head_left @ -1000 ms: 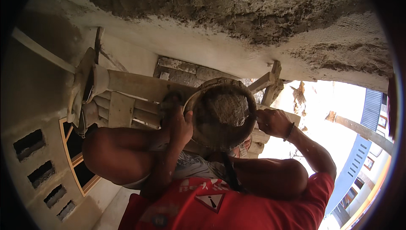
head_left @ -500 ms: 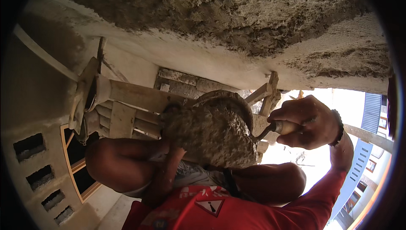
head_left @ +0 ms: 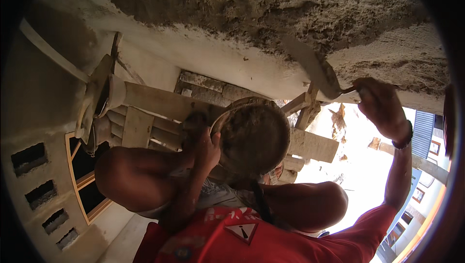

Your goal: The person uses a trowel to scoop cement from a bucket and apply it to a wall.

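My left hand [head_left: 208,146] grips the rim of a round, mortar-stained pan [head_left: 254,139] in front of my lap, thumb over the edge. A dark smear of mortar coats the inside of the pan. Up at the right, my right hand [head_left: 382,108] is closed around the handle of a trowel [head_left: 316,67]. The blade points up and to the left and lies close to or against the rough wall [head_left: 271,11], over a patch of wet mortar. Whether the blade bears mortar on its hidden face, I cannot tell.
Wooden planks [head_left: 160,101] form a platform under my squatting legs, and a timber brace [head_left: 307,108] rises by the wall. A wooden window frame [head_left: 80,180] and several square wall holes are at the left. Bright ground lies below at the right.
The trowel has gone from beside the pan up to the wall, my right hand rising with it. The heap of mortar over the pan is gone from there, and the pan's inside now shows.
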The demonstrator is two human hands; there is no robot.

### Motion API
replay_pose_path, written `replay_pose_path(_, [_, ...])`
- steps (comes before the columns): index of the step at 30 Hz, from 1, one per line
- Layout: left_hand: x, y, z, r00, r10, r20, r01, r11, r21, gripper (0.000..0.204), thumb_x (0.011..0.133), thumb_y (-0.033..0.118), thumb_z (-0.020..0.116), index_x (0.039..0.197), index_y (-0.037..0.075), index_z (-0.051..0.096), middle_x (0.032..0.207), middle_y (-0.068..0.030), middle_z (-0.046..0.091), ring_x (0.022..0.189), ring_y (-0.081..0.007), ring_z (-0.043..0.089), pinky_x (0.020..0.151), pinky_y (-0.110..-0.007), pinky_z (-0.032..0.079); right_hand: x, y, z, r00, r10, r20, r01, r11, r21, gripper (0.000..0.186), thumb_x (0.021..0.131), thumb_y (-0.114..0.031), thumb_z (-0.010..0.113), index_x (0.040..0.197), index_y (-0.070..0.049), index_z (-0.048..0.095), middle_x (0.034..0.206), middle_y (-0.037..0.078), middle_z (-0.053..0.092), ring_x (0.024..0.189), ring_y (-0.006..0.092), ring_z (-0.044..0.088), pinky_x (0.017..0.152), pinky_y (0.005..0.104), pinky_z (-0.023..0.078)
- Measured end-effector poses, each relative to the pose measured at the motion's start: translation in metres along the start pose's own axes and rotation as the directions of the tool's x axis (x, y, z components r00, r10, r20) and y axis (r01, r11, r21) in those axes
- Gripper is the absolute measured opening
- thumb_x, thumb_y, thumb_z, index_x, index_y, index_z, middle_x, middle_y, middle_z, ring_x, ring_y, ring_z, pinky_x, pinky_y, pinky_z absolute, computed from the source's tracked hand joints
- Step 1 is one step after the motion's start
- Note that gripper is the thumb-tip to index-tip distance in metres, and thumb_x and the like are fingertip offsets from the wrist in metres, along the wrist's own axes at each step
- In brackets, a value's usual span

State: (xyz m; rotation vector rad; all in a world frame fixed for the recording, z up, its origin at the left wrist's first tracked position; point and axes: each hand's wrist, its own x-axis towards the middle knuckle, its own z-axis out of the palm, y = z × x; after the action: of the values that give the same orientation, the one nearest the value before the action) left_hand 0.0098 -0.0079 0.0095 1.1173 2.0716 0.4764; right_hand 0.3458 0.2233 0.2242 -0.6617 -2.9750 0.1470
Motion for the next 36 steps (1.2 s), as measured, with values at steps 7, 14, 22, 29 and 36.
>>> replay_pose_path(7, [0.004,0.015,-0.001,0.986,0.165,0.033,-0.165,0.986,0.016,0.042,0.099,0.032,0.046,0.116,-0.006,0.048,0.106,-0.0315,0.056,0.102,-0.0493,0.052,0.085,-0.048,0.041,-0.025,-0.084,0.086,0.824,0.413,0.389,-0.367,0.911,-0.19,0.017,0.085,-0.014,0.058,0.101,-0.013,0.061,0.078,0.009,0.054,0.077,0.0252,0.063,0.062,0.0364,0.052])
replay_pose_path(14, [-0.001,0.033,-0.001,0.979,0.2,0.041,-0.199,0.98,-0.017,0.033,0.098,0.027,0.05,0.108,-0.004,0.047,0.098,-0.0302,0.057,0.094,-0.0503,0.054,0.076,-0.05,0.043,-0.035,-0.089,0.185,0.884,0.312,0.348,-0.333,0.943,0.0,0.015,0.085,-0.018,0.058,0.095,-0.008,0.063,0.07,0.015,0.06,0.065,0.0306,0.064,0.056,0.0408,0.052])
replay_pose_path(22, [0.001,0.027,0.0,0.987,0.152,0.048,-0.152,0.988,-0.006,0.032,0.097,0.025,0.051,0.112,-0.003,0.048,0.103,-0.0309,0.058,0.099,-0.0506,0.054,0.079,-0.05,0.044,-0.029,-0.109,0.23,0.857,0.087,0.508,-0.294,0.892,0.344,0.027,0.083,-0.028,0.062,0.098,-0.006,0.065,0.082,0.015,0.066,0.073,0.0304,0.067,0.066,0.0424,0.056])
replay_pose_path(29, [-0.002,0.022,-0.001,0.996,0.091,0.019,-0.091,0.996,0.005,0.041,0.097,0.027,0.051,0.119,-0.007,0.047,0.109,-0.0315,0.057,0.105,-0.0491,0.053,0.087,-0.049,0.042,-0.066,-0.109,0.209,0.881,0.297,0.368,-0.44,0.802,0.405,0.023,0.085,-0.024,0.061,0.103,-0.01,0.059,0.076,0.015,0.065,0.067,0.0337,0.065,0.061,0.0456,0.054])
replay_pose_path(36, [0.005,0.015,-0.005,0.997,0.02,0.077,-0.02,1.0,0.001,0.057,0.095,0.038,0.048,0.129,-0.007,0.048,0.124,-0.0314,0.054,0.116,-0.045,0.051,0.099,-0.046,0.039,-0.066,-0.103,0.201,0.861,0.355,0.364,-0.479,0.806,0.347,0.027,0.082,-0.016,0.062,0.107,-0.008,0.06,0.08,0.016,0.064,0.068,0.0348,0.064,0.06,0.0448,0.052])
